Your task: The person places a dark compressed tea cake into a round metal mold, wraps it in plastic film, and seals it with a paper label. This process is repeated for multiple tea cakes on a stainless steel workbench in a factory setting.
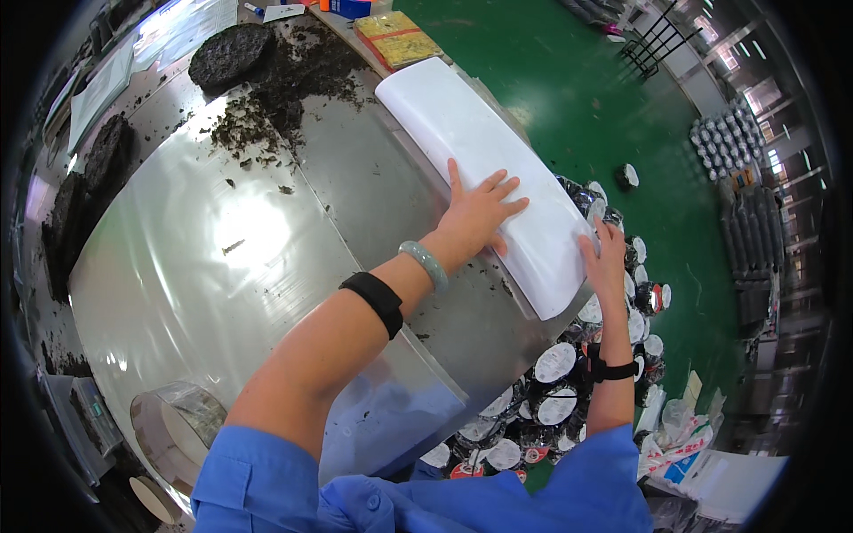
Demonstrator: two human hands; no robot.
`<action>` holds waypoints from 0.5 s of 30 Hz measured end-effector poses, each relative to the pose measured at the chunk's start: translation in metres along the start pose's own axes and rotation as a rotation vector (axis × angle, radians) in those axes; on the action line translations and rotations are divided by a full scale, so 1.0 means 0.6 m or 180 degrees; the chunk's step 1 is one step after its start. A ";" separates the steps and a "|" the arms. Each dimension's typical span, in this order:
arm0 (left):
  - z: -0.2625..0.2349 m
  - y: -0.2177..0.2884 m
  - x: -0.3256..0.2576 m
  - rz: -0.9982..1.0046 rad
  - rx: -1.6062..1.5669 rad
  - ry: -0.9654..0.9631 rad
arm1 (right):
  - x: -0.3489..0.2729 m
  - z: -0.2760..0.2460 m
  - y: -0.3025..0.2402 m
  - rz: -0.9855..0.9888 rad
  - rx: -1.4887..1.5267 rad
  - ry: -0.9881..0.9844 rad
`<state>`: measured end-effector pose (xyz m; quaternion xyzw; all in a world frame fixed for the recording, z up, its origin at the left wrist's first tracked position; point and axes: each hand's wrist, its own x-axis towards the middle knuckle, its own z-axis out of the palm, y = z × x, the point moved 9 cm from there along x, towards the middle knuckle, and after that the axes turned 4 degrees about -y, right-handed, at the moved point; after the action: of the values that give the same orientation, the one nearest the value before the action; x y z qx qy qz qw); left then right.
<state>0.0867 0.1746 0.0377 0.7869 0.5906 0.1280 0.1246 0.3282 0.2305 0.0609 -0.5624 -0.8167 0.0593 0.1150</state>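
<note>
A long white sheet, smooth and curved along its length, lies at the right edge of the metal-topped table. My left hand presses flat on it with the fingers spread. At the sheet's near right corner, my right hand holds the edge between thumb and fingers; the fingertips are partly hidden. I wear a pale bangle and a black band on the left arm, and another black band on the right wrist.
Dark crumbly material and a dark round cake lie at the far left. Several dark wrapped bundles with white round labels crowd the floor beside the table. A yellow package sits beyond the sheet. A tape roll stands near left.
</note>
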 end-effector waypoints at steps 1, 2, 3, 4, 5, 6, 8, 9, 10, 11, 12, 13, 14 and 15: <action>-0.002 0.005 -0.001 0.0063 -0.0019 -0.0026 | 0.004 -0.006 -0.019 -0.0116 0.0354 0.0026; -0.004 0.009 -0.003 0.0125 -0.0038 -0.0051 | 0.007 0.011 -0.023 -0.0141 0.0286 -0.0065; -0.006 0.014 -0.006 0.0190 -0.0057 -0.0076 | 0.008 0.036 -0.022 -0.0165 0.0217 -0.0156; -0.008 0.018 -0.013 0.0258 -0.0083 -0.0136 | 0.006 0.054 -0.025 -0.0187 0.0155 -0.0249; -0.011 0.014 -0.022 0.0312 -0.0137 -0.0178 | 0.006 0.048 -0.040 -0.0149 0.0032 -0.0223; -0.014 0.010 -0.031 0.0371 -0.0191 -0.0221 | 0.004 0.040 -0.057 -0.0107 -0.0092 -0.0196; -0.013 -0.001 -0.050 0.0572 -0.0030 -0.0046 | -0.006 0.019 -0.096 -0.0162 -0.0371 -0.0165; -0.009 -0.003 -0.058 0.0677 0.0047 0.0035 | -0.012 0.025 -0.094 -0.0209 -0.0360 -0.0185; -0.023 0.010 -0.068 0.0756 0.0183 0.0292 | -0.016 0.034 -0.084 -0.0231 -0.0361 -0.0183; -0.018 0.011 -0.075 0.0841 0.0224 0.0462 | -0.016 0.040 -0.082 -0.0296 -0.0363 -0.0172; -0.006 0.010 -0.078 0.0924 0.0265 0.0632 | -0.020 0.042 -0.080 -0.0297 -0.0101 -0.0092; -0.017 0.019 -0.083 0.1003 0.0304 0.0796 | -0.023 0.044 -0.080 -0.0293 -0.0086 -0.0047; -0.015 0.020 -0.082 0.0928 0.0312 0.0674 | -0.027 0.045 -0.081 -0.0291 -0.0071 -0.0002; -0.014 0.021 -0.082 0.0850 0.0321 0.0553 | -0.027 0.047 -0.080 -0.0293 -0.0057 0.0043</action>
<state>0.0818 0.1244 0.0475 0.8496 0.4950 0.1813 0.0153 0.2833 0.1990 0.0422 -0.5256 -0.8414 0.0429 0.1181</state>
